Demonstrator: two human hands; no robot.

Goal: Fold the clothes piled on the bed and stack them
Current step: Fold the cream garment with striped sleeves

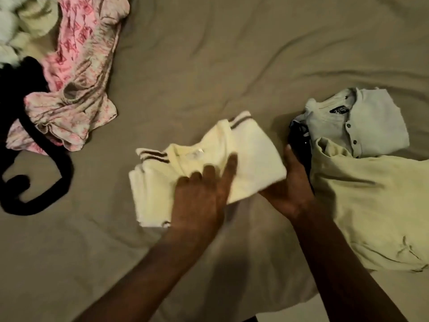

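Left hand (202,196) flat on folded cream shirt (255,154), right hand (290,189) under its edge, grip unclear, wrinkled bedsheet (197,66)

I counted two hands in view, the left hand (199,198) and the right hand (290,189). There was one cream top (250,154), and I made out three striped edges on it. On the right I counted three garments: one grey button shirt (376,122) with three dark buttons showing, one yellow-green shirt (362,205) and one dark garment (299,140). In the heap on the left I counted one pink patterned garment (79,66), one black garment (23,94), and pale pieces (34,19) too blurred for me to number. There was one bed sheet (209,66).
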